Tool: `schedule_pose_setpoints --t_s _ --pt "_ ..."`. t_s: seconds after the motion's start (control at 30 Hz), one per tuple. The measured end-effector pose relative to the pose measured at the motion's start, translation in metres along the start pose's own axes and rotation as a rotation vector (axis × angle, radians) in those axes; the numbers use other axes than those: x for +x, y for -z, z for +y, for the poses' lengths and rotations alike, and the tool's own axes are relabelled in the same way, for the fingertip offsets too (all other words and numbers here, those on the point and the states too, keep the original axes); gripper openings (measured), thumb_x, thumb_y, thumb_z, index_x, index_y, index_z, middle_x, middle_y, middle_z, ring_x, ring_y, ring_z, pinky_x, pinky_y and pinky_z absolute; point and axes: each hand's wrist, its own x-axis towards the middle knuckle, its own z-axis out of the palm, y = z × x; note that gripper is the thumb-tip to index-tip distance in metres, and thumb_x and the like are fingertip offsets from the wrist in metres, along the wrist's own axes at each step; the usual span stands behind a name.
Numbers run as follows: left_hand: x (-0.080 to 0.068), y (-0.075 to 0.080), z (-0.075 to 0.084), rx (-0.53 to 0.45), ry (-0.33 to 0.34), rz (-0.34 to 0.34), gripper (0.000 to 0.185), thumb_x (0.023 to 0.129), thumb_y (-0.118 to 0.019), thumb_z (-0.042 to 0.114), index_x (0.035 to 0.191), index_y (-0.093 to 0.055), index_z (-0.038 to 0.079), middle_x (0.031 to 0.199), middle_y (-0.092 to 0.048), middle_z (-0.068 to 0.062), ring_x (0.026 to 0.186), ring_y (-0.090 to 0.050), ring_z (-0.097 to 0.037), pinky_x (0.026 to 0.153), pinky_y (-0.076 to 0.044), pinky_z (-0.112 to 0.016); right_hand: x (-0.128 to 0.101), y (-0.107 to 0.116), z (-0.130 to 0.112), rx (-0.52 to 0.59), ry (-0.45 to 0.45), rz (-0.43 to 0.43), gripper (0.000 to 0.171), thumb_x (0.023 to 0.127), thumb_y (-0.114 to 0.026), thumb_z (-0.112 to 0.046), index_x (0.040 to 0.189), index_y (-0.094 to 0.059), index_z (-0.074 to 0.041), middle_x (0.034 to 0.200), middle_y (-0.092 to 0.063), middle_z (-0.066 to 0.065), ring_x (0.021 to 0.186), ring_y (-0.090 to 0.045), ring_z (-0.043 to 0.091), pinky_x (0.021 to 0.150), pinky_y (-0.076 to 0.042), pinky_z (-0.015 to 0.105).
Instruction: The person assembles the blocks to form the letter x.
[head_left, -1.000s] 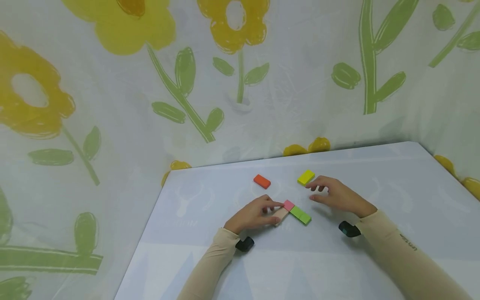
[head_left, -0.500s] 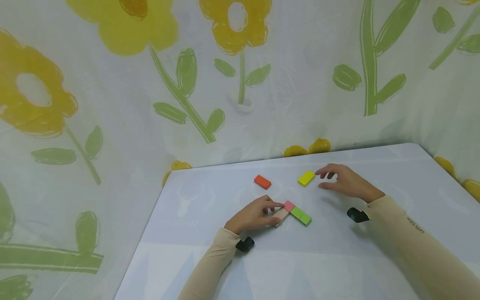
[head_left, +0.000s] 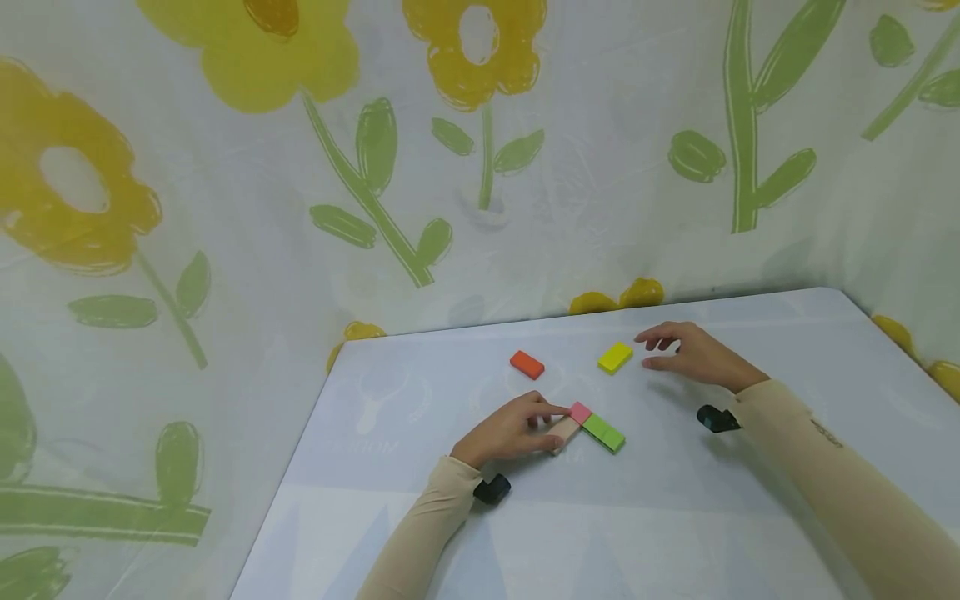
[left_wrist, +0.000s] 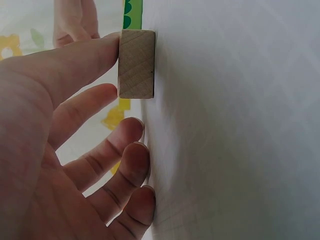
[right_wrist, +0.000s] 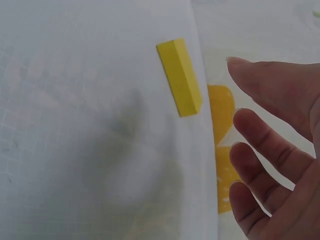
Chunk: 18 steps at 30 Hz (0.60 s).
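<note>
A pale wooden block (left_wrist: 136, 64) lies flat near a green block (head_left: 605, 433), a yellow block (head_left: 615, 357) apart.

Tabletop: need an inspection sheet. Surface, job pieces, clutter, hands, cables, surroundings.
Surface: pale table, faint printed figures.
Job pieces: orange block and yellow block lie apart; pink piece, green piece and wooden block form an angled group; seams too small to judge.
Clutter: nothing seen.
Left hand: thumb at the wooden block, index fingertip at the pink piece.
Right hand: holds nothing, beside the yellow block, not touching it.
Cables: nothing seen.
Surroundings: flower-print backdrop behind the table.
</note>
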Motion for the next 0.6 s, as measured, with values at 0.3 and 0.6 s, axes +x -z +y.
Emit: schedule_pose_setpoints --t_s 0.3,0.6 --pt "-0.001 0.001 0.002 0.001 0.004 0.001 0.048 0.095 -0.075 0.039 0.141 -0.065 0.031 0.113 -0.062 0.006 0.099 -0.053 -0.006 0.085 -0.047 -0.019 0.011 -0.001 0.009 0.031 0.028 -0.016 0.047 0.094 -0.077 -0.023 0.134 -0.066 -0.003 0.114 -0.069 0.014 0.106 -0.058 0.027 0.082 -0.048 0.03" --pt "-0.002 0.001 0.004 -0.001 0.018 0.0 0.048 0.095 -0.076 0.038 0.141 -0.065 0.031 0.113 -0.062 0.006 0.1 -0.053 -0.006 0.084 -0.047 -0.019 0.023 -0.006 0.014 0.027 0.014 -0.052 0.047 0.094 -0.075 -0.021 0.137 -0.065 -0.003 0.119 -0.069 0.015 0.108 -0.058 0.028 0.085 -0.049 0.034"
